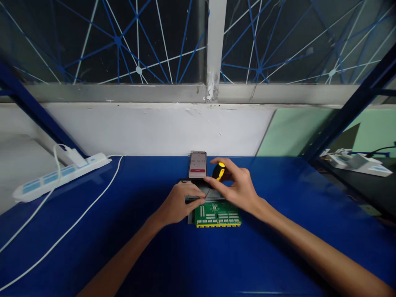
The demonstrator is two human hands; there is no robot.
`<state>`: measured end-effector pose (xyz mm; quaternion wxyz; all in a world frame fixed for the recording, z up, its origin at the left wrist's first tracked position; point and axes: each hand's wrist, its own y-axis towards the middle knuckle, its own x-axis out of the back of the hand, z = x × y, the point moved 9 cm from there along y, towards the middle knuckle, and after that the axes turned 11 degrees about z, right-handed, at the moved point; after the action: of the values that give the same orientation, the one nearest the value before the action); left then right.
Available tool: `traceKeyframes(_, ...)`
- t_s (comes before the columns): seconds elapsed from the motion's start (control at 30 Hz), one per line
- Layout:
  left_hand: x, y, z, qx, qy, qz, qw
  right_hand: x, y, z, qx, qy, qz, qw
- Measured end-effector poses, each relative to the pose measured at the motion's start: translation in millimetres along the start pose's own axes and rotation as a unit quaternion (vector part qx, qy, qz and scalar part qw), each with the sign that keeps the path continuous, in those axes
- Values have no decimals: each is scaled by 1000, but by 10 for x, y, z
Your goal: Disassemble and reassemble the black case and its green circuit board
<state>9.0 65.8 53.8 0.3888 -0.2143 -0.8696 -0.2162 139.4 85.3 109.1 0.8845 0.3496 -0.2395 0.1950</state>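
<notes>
My right hand (236, 181) holds a screwdriver (219, 170) by its yellow and black handle. The shaft slants down and left toward the fingertips of my left hand (179, 202). Those fingertips are pinched together close to the screwdriver's tip; anything between them is too small to make out. Under both hands is a dark flat piece (216, 192), partly covered by them. A green circuit board (218, 211) with a yellow strip along its near edge lies just in front of it, below my fingers.
Behind the hands a phone (197, 163) with a lit screen leans upright. On the left of the blue table (148, 255) are a white power strip (62, 177) with a plugged-in charger and a white cable (89, 210). Blue frame posts (346, 103) stand at both sides.
</notes>
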Motion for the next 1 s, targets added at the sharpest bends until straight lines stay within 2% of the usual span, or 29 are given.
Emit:
traceKeyframes(0.3, -30, 0, 30, -8, 36, 15, 999, -147, 27, 39, 29, -33, 45, 998)
traceKeyframes(0.43, -29, 1, 37, -9, 36, 6, 999, -213, 82, 107, 42, -52, 92, 993)
traceKeyframes(0.6, -28, -2, -8, -18, 38, 6, 999, -247, 210, 263, 58, -146, 157, 975)
traceKeyframes(0.83, -16, -9, -50, -12, 78, 17, 997, -264, 219, 364, 73, -70, 303, 948)
traceKeyframes(0.93, -37, 3, -50, -15, 76, 31, 997, -243, 195, 328, 66, -70, 307, 947)
traceKeyframes(1.0, -24, 4, -27, -10, 72, 18, 997, -238, 195, 314, 65, -74, 298, 950)
